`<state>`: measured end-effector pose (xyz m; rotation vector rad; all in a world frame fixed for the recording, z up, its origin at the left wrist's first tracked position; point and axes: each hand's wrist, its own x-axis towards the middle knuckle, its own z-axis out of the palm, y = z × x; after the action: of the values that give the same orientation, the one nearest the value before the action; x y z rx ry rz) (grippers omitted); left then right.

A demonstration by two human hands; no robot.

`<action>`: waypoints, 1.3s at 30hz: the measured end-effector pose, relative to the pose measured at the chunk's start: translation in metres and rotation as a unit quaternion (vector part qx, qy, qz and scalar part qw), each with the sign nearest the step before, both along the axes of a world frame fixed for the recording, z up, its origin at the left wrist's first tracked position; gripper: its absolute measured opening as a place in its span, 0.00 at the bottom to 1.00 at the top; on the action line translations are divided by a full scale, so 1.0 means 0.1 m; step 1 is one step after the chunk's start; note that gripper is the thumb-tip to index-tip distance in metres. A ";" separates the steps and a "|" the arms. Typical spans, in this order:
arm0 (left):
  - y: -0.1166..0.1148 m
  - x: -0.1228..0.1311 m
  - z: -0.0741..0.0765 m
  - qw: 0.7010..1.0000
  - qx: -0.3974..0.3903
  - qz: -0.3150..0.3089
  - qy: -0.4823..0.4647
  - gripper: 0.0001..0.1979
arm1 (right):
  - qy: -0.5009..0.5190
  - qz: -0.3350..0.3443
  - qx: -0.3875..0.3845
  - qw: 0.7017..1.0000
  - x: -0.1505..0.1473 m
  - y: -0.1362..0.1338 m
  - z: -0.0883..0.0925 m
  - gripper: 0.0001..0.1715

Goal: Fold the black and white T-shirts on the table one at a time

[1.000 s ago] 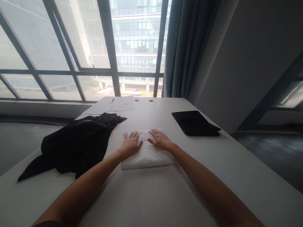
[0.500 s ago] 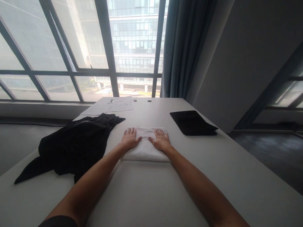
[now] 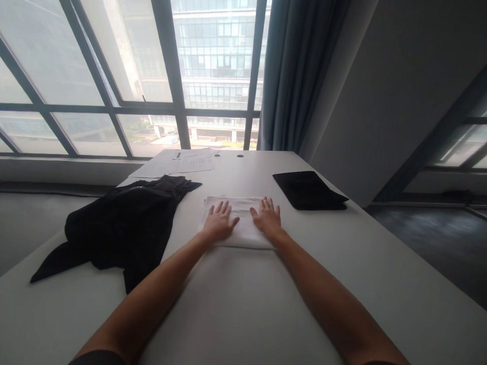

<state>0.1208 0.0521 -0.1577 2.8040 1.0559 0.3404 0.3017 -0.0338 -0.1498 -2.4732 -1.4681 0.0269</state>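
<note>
A folded white cloth [image 3: 241, 237], perhaps a garment, lies flat on the white table [image 3: 239, 310] in front of me. My left hand [image 3: 220, 222] rests over its left part with the fingers spread. Over the right side is my right hand [image 3: 267, 218], its fingers also apart and pointing away from me. Neither hand grips anything. The cloth's near edge shows as a straight fold between my forearms.
Left of my arm, a crumpled black garment [image 3: 122, 226] spreads across the table. A folded black cloth [image 3: 309, 190] lies at the right. Papers [image 3: 188, 160] are at the far left end, by the window. A grey-blue curtain [image 3: 299, 72] hangs behind.
My left hand has shifted right and my right hand slightly right across the white cloth. The view has tilted down slightly. The black items have not been moved.
</note>
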 end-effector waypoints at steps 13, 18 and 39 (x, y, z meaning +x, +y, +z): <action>-0.04 -0.23 0.00 0.995 -0.043 0.073 0.045 0.40 | 0.029 0.009 -0.084 0.996 -0.12 -0.25 -0.09 0.49; 0.09 -0.32 0.00 0.986 -0.076 0.147 0.036 0.41 | 0.040 -0.043 -0.071 0.996 -0.07 -0.28 -0.08 0.52; 0.17 -0.30 -0.14 0.987 -0.059 0.151 -0.006 0.39 | 0.474 -0.134 0.173 0.853 0.36 -0.25 0.13 0.31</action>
<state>0.0908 0.0688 -0.1713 2.5358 1.4494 0.3114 0.3373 -0.0592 -0.1367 -1.8553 -0.6184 0.7404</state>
